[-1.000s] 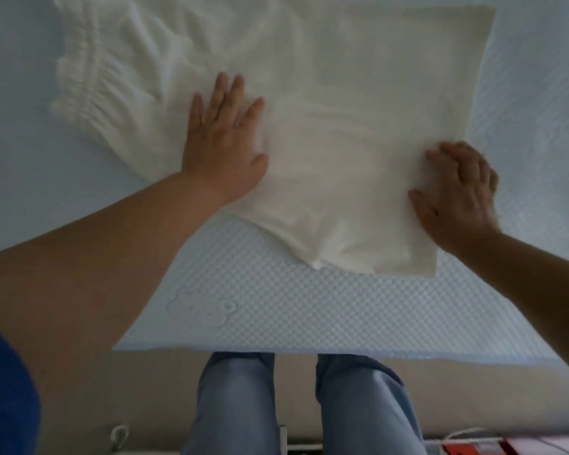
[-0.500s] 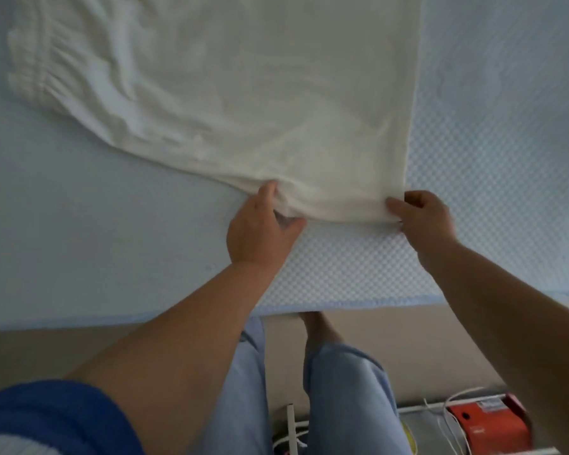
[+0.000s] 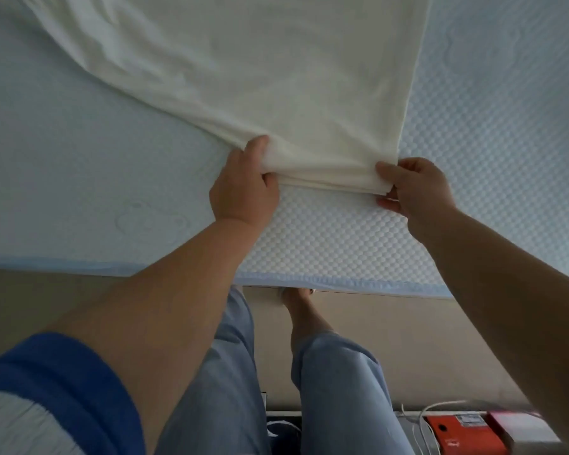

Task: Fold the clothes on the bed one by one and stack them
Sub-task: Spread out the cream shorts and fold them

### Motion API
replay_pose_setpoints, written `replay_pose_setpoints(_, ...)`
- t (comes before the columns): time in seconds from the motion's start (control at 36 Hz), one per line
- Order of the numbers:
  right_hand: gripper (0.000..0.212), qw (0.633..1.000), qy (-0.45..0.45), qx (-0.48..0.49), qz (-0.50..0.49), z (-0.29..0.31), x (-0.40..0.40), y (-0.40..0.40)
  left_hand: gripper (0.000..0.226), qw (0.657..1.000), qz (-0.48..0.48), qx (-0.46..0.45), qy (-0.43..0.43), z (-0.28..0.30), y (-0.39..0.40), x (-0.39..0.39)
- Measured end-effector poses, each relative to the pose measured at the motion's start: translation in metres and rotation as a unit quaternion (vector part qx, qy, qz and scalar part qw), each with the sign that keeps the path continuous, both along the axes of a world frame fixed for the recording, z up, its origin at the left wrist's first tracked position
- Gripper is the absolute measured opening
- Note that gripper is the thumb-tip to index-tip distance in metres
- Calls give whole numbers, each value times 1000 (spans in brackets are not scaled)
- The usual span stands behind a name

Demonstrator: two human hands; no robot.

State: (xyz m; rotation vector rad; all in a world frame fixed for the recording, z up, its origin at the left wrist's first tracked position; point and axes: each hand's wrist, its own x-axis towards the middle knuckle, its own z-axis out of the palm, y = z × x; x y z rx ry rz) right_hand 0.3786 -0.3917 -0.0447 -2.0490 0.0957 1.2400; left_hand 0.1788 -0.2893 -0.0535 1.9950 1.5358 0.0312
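nearest to the bed's pale blue piped edge, the two hands hold the near hem of the cream soft knitted garment. the left hand has its grip closed on the left corner of that hem, thumb on top and the other fingers under the cloth. the right hand pinches the right corner between thumb and fingers, closed also. the hem is lifted a little above the white quilted bed cover, and the rest of the garment lies flat farther from the edge.

i think the next move is to carry this hem away from the edge, over the far part. the risk is that the layers at the hem slip apart, because the cloth looks thin and loose; then the fold will be uneven. if one hand goes quicker than the other, the side edge on the right will be crooked, and the wrinkles on the left may be closed inside the fold.

the far end of the garment is cut off by the top of the picture, so its kind is not sure. how many layers each grip holds i cannot tell. no stack and no other clothes are seen.
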Motion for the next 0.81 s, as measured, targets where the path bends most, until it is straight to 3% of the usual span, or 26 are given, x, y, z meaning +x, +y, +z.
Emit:
replay_pose_setpoints(0.28, 18, 996, -79, -3, 45, -6, -4, -7, 33, 995, 61, 49, -63, 5, -15, -16)
replay_pose_setpoints(0.44, 19, 988, -127, -13, 87, -4, -11, -8, 28, 978, 181, -39, -98, 1, -16, -23)
replay_pose_setpoints(0.58, 27, 981, -169, -27, 95, 2, -15, -11, 23, 988, 123, -23, -88, 5, -12, -28)
replay_pose_setpoints(0.67, 35, 940, -301, -10, 160, 11, -23, -20, 34, 998, 30, -8, -63, 6, -6, -29)
replay_pose_setpoints(0.72, 32, 878, -389, 38, 276, 17, -30, -24, 39, 999, -30, -8, -13, 4, -2, -29)
replay_pose_setpoints(0.81, 31, 808, -406, 35, 426, 15, -36, -28, 36, 999, -37, -34, 5, 0, 6, -31)
